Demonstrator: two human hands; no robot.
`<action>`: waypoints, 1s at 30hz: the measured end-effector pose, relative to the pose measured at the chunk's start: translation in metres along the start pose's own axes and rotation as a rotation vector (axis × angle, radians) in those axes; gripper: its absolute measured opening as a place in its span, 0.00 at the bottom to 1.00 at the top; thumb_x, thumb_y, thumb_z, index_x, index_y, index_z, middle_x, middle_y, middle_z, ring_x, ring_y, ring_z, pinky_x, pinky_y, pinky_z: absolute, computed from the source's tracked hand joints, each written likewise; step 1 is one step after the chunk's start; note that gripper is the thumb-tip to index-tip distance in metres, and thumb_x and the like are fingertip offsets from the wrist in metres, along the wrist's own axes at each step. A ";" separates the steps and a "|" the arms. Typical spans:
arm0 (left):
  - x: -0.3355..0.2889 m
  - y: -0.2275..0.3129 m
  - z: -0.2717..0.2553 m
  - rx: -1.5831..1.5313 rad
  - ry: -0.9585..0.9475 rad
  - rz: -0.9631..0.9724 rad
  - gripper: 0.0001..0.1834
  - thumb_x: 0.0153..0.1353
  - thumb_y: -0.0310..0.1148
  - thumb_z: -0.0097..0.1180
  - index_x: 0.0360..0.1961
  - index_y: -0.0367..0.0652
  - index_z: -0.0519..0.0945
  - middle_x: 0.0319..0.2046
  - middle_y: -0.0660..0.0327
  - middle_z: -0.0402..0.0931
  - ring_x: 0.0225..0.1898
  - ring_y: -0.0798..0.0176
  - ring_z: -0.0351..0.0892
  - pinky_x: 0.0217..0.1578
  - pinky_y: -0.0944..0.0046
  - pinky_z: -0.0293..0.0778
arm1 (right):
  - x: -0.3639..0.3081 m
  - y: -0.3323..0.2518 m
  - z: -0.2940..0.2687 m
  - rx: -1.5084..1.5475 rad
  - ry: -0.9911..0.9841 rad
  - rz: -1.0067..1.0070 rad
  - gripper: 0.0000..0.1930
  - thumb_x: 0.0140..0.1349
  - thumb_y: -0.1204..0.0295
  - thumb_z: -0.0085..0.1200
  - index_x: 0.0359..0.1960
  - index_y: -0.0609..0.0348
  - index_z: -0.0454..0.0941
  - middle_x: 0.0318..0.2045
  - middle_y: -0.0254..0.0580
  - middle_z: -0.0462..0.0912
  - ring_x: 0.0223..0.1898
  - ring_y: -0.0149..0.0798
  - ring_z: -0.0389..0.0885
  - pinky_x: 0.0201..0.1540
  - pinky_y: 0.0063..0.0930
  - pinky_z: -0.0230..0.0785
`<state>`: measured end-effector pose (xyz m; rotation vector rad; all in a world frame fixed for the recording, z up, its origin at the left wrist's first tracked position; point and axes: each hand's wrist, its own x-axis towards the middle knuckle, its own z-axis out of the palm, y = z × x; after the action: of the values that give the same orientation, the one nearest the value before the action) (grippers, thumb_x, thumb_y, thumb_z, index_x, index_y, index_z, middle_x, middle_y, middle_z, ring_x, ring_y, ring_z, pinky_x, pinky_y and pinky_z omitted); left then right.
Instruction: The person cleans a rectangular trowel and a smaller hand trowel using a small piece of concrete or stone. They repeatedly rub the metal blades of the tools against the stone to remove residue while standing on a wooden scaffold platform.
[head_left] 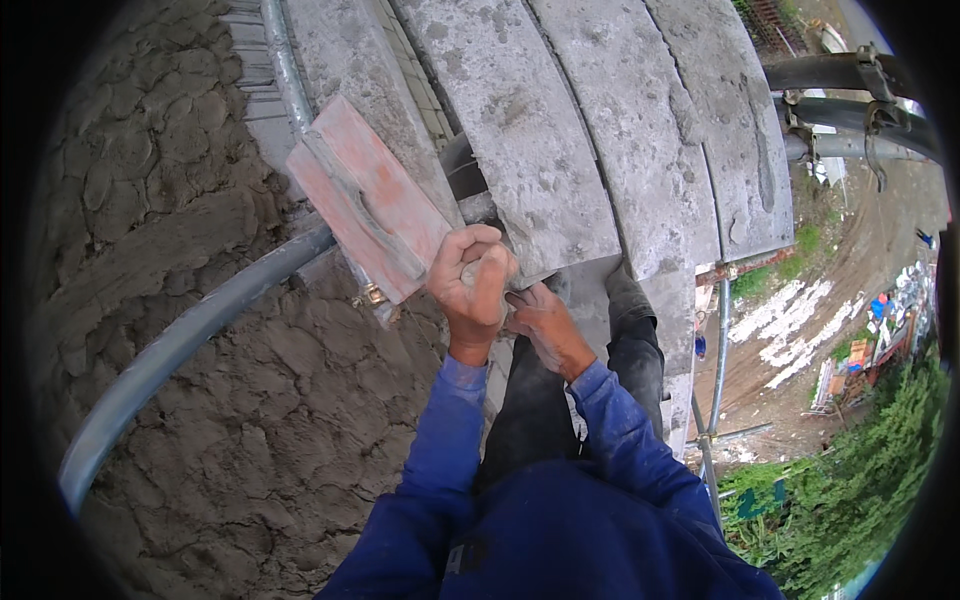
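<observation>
My left hand is closed, its fingers curled and the thumb folded over, around something greyish that mostly stays hidden. Just below and to its right, my right hand is closed too, close against the left one; what it grips is covered. A worn, reddish rectangular plastering float lies slantwise beyond my left hand, its handle side up. The float's near corner meets the left hand's fingers; I cannot tell whether the hand bears it. Beneath it run a metal pipe and the edge of a grey plank.
Rough wet mortar covers the wall on the left, with a curved scaffold pipe in front. Gaps split the planks I stand on. Scaffold tubes with clamps edge the right side; the ground and greenery lie far below.
</observation>
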<state>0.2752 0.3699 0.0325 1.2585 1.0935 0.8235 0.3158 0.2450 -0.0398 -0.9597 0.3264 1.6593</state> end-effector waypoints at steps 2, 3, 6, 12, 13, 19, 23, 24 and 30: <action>0.021 -0.012 0.007 0.107 0.016 -0.072 0.10 0.61 0.25 0.49 0.42 0.32 0.75 0.23 0.59 0.76 0.27 0.67 0.73 0.36 0.61 0.76 | 0.017 -0.003 -0.006 -0.074 -0.017 0.067 0.34 0.54 0.85 0.50 0.67 0.60 0.65 0.55 0.32 0.73 0.48 0.28 0.72 0.43 0.21 0.65; 0.016 -0.012 0.003 0.129 0.003 -0.058 0.10 0.61 0.25 0.49 0.42 0.32 0.75 0.23 0.58 0.76 0.26 0.67 0.73 0.35 0.62 0.76 | 0.011 -0.004 -0.004 -0.032 -0.033 0.027 0.34 0.54 0.85 0.50 0.68 0.61 0.64 0.57 0.33 0.72 0.48 0.28 0.72 0.43 0.22 0.66; -0.004 0.006 -0.001 -0.116 0.018 0.026 0.11 0.62 0.27 0.51 0.43 0.32 0.75 0.22 0.59 0.75 0.25 0.66 0.73 0.33 0.63 0.74 | 0.000 -0.005 0.002 0.031 -0.061 -0.049 0.35 0.55 0.85 0.50 0.69 0.62 0.63 0.60 0.35 0.71 0.50 0.28 0.71 0.44 0.22 0.66; 0.020 -0.013 -0.003 -0.037 0.034 -0.078 0.11 0.62 0.27 0.50 0.43 0.31 0.75 0.21 0.58 0.74 0.25 0.64 0.74 0.32 0.59 0.77 | 0.011 -0.002 -0.009 -0.053 -0.036 0.073 0.38 0.55 0.87 0.49 0.72 0.60 0.59 0.68 0.40 0.65 0.65 0.40 0.62 0.53 0.28 0.67; 0.007 -0.003 -0.004 -0.110 0.044 -0.054 0.11 0.63 0.28 0.50 0.43 0.31 0.75 0.21 0.58 0.74 0.25 0.64 0.75 0.32 0.60 0.77 | -0.002 -0.001 -0.003 -0.034 -0.025 -0.002 0.36 0.55 0.86 0.50 0.70 0.62 0.62 0.64 0.38 0.69 0.56 0.34 0.67 0.48 0.25 0.67; 0.032 -0.031 -0.006 -0.015 0.090 -0.091 0.11 0.62 0.27 0.49 0.43 0.31 0.75 0.21 0.57 0.75 0.23 0.63 0.74 0.31 0.59 0.76 | 0.020 0.009 -0.015 -0.079 -0.049 0.020 0.33 0.54 0.85 0.52 0.66 0.63 0.65 0.63 0.39 0.72 0.45 0.30 0.73 0.42 0.27 0.68; 0.008 0.009 -0.013 -0.184 0.102 0.011 0.12 0.63 0.30 0.51 0.43 0.31 0.76 0.20 0.58 0.74 0.23 0.62 0.74 0.31 0.60 0.75 | -0.013 0.002 0.008 -0.091 -0.030 -0.116 0.36 0.53 0.85 0.52 0.69 0.64 0.62 0.67 0.42 0.69 0.55 0.36 0.73 0.51 0.30 0.69; 0.015 0.001 -0.013 -0.171 0.111 -0.021 0.12 0.63 0.29 0.50 0.43 0.31 0.76 0.20 0.58 0.74 0.23 0.62 0.74 0.31 0.60 0.75 | -0.004 0.004 -0.001 -0.154 -0.036 -0.030 0.38 0.53 0.85 0.52 0.70 0.64 0.60 0.68 0.43 0.67 0.60 0.38 0.70 0.57 0.30 0.66; 0.013 -0.004 -0.016 -0.175 0.087 -0.034 0.11 0.64 0.29 0.50 0.43 0.31 0.75 0.20 0.58 0.74 0.22 0.62 0.74 0.32 0.60 0.76 | 0.001 0.000 -0.003 -0.096 -0.061 -0.034 0.41 0.52 0.85 0.52 0.72 0.67 0.56 0.72 0.46 0.62 0.77 0.43 0.52 0.74 0.31 0.48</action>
<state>0.2635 0.3861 0.0268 1.0635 1.0843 0.9353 0.3171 0.2436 -0.0425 -0.9786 0.1893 1.6816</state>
